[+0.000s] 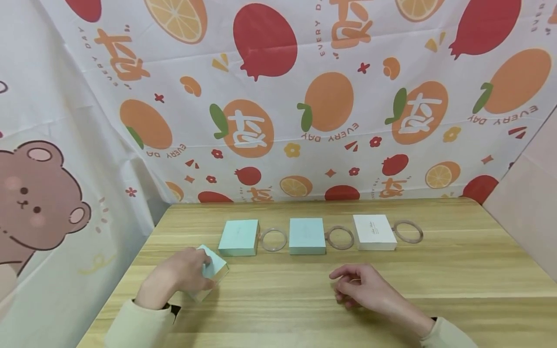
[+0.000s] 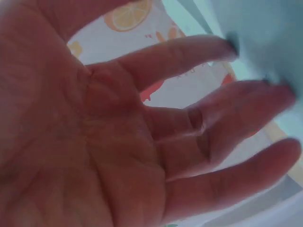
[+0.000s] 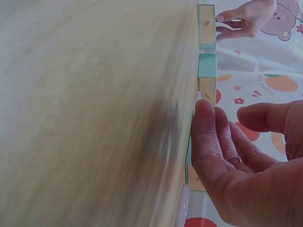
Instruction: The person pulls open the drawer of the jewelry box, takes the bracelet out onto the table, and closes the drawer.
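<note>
At the left of the table in the head view, my left hand (image 1: 184, 271) grips a small turquoise gift box (image 1: 216, 265), which stands angled to the others. In the left wrist view the fingertips (image 2: 225, 48) meet a blurred turquoise surface (image 2: 265, 38). My right hand (image 1: 364, 287) is held over the near middle of the table with loosely bent fingers and nothing in them. Beyond the hands, a row holds a turquoise box (image 1: 239, 237), a second turquoise box (image 1: 306, 236) and a white box (image 1: 375, 232). Beside each lies a bangle: clear (image 1: 263, 236), greyish (image 1: 341, 248) and brownish (image 1: 408, 241).
The wooden table (image 1: 283, 309) runs back to a white curtain (image 1: 278, 159) printed with fruit. Another curtain with a bear (image 1: 39, 203) hangs along the left side. In the right wrist view, the boxes show tan front faces (image 3: 207, 23) with small tabs.
</note>
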A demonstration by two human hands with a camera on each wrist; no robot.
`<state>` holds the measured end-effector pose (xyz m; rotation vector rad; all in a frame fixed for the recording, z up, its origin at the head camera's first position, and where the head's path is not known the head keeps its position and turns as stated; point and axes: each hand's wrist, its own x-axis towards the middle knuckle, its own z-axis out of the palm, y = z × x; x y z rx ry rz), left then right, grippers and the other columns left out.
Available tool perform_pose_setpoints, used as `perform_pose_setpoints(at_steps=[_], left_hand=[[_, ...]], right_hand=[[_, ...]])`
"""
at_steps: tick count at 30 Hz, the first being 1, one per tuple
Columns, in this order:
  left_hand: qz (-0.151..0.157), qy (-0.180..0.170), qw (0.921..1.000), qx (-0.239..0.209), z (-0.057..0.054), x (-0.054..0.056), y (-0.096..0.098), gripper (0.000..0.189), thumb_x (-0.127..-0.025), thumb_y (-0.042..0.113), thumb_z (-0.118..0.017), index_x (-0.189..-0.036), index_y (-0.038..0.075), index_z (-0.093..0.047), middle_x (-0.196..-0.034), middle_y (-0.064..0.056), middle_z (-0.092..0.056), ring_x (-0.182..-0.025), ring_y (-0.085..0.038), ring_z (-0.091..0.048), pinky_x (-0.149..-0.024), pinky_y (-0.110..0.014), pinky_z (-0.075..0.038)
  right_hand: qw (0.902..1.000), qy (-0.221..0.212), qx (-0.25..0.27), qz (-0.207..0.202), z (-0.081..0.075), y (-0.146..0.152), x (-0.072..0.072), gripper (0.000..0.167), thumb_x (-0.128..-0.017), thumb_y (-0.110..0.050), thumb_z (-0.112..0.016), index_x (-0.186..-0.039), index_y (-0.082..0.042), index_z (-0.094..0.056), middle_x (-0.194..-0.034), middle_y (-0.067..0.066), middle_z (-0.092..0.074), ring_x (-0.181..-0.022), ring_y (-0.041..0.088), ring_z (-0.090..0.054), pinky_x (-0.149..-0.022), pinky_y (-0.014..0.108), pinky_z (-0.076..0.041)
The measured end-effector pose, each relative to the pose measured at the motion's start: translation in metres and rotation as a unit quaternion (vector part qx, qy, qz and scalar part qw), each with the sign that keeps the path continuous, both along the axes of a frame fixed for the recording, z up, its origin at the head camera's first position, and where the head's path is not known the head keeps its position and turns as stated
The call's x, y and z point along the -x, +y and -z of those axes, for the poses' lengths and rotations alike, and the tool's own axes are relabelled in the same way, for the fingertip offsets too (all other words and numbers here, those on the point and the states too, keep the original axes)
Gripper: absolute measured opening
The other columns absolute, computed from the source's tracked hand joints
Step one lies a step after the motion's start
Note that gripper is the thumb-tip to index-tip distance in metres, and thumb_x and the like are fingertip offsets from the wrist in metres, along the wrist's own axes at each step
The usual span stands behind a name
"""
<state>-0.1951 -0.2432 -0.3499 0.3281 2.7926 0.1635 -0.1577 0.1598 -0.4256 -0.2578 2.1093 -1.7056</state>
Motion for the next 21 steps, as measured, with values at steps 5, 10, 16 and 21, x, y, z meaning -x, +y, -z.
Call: perform_pose_setpoints(at_steps=[5, 10, 16, 21], left_hand=[[0.016, -0.061, 0.9952, -0.074, -0.005, -0.004, -0.002, 0.058, -0.084, 0.033, -0.083, -0.127, -0.003, -0.067, -0.089, -0.003, -0.063, -0.078, -0.019, -0.051, -0.067, -0.033, -0.045], [0.028, -0.078, 0.9858, -0.146, -0.002, -0.003, -0.019, 0.069, -0.081, 0.032, -0.086, -0.138, 0.003, -0.061, -0.096, -0.002, -0.063, -0.086, -0.017, -0.057, -0.074, -0.035, -0.050], [0.082, -0.012, 0.9856, -0.148, 0.016, -0.011, -0.035, 0.085, -0.067, 0.033, -0.094, -0.142, 0.017, -0.058, -0.146, -0.019, -0.051, -0.129, -0.044, -0.050, -0.099, -0.064, -0.047], [0.102, 0.025, 0.9810, -0.163, 0.026, -0.015, -0.034, 0.082, -0.067, 0.039, -0.094, -0.140, 0.020, -0.061, -0.149, -0.021, -0.050, -0.132, -0.048, -0.049, -0.100, -0.066, -0.045]], right_hand=[[1.0000, 0.004, -0.008, 0.001, -0.001, 0.002, -0.001, 0.029, -0.098, -0.007, -0.062, -0.122, 0.009, -0.062, -0.088, 0.011, -0.071, -0.079, 0.020, -0.068, -0.066, 0.031, -0.060], [0.9999, 0.004, -0.013, -0.001, 0.000, 0.004, 0.000, 0.030, -0.099, -0.008, -0.062, -0.123, 0.009, -0.062, -0.088, 0.011, -0.071, -0.079, 0.020, -0.068, -0.066, 0.030, -0.060], [0.9999, 0.003, -0.013, -0.001, 0.000, 0.006, 0.000, 0.030, -0.099, -0.009, -0.062, -0.123, 0.008, -0.062, -0.088, 0.011, -0.071, -0.080, 0.020, -0.069, -0.067, 0.031, -0.060], [0.9999, 0.000, -0.013, 0.004, 0.000, 0.009, 0.000, 0.030, -0.099, -0.009, -0.062, -0.124, 0.008, -0.062, -0.089, 0.011, -0.071, -0.082, 0.021, -0.069, -0.067, 0.032, -0.061]])
